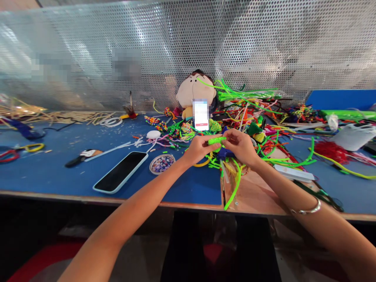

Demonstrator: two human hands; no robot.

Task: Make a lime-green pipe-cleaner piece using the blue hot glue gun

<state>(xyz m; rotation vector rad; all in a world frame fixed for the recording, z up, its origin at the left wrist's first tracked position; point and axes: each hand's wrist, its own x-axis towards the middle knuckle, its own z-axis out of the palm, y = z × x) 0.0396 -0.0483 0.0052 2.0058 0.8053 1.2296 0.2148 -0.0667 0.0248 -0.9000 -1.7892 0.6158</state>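
Closest in, a silver bracelet (310,210) is worn on the right forearm, well to the right of the bead dish (162,164). Just left of and nearer than the dish, a dark-screened phone (121,172) is laid flat, apparently set aside so that the middle is left free for both hands. Right of the dish, a loose green strip (235,188) is seen on bare wood. Also right of the dish and slightly beyond it, a bright green piece (216,140) is held up between the two hands, above a tangle of cords, perhaps so that its small bumps can be seen and reached. Its left part is pinched between thumb and forefinger by the left hand (197,149); its right end is nipped in the fingertips of the right hand (242,147), though whether the body or only a strand is gripped cannot be told. Beyond the dish, a white disc (153,134) is placed. Farther back and to the right of the dish, a lit phone (201,117) is stood upright before a plush toy (195,92), by which it is probably propped for easy viewing. Behind everything, a perforated metal screen (164,35) is set.
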